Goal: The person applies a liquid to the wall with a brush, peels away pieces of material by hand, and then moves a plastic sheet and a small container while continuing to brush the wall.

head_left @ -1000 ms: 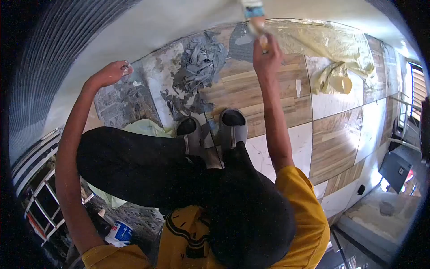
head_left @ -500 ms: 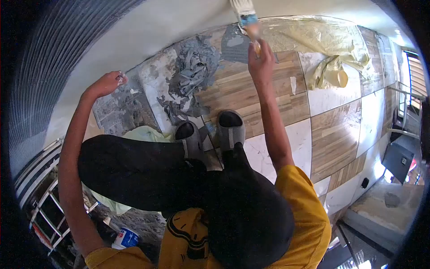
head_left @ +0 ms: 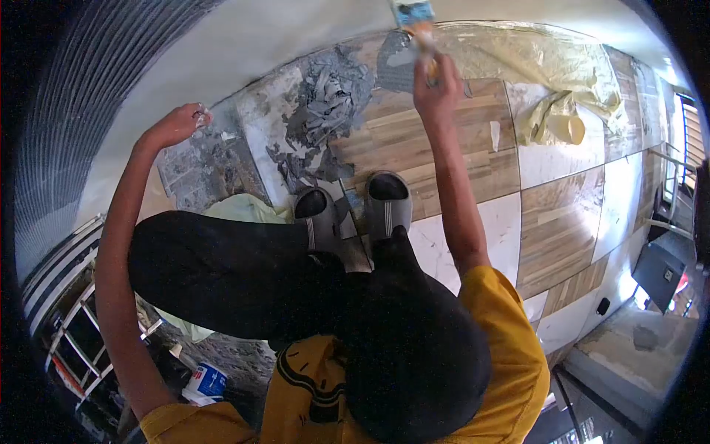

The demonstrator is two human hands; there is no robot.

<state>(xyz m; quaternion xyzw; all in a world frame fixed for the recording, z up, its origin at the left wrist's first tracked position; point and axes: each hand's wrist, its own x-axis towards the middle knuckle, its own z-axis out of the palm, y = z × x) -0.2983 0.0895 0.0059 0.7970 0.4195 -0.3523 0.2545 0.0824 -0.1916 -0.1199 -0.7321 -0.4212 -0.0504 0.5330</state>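
Note:
My right hand [head_left: 438, 92] is wrapped around the wooden handle of a paintbrush [head_left: 414, 13] with a blue band. The brush points up against the pale wall [head_left: 296, 26]; its bristles run past the top edge of the view. On the left, my left hand [head_left: 176, 126] is near the wall above the stained floor, its fingers curled, with whitish smears on the fingertips. Whether anything sits inside those fingers I cannot make out. Below the brush lies a flat grey patch of material [head_left: 396, 68] on the floor.
Crumpled grey scraps [head_left: 336, 85] lie along the wall's foot. Yellowish plastic sheeting [head_left: 510, 55] and a yellow cup-like object [head_left: 566, 129] are at right on wood-look tiles [head_left: 414, 133]. A pale green cloth [head_left: 248, 209] lies by my slippers. A metal frame [head_left: 81, 344] and blue-and-white container [head_left: 207, 383] are lower left.
The paintbrush has moved upward along the wall, taking its bristles out of view. My left hand has risen slightly, and the view has shifted a little.

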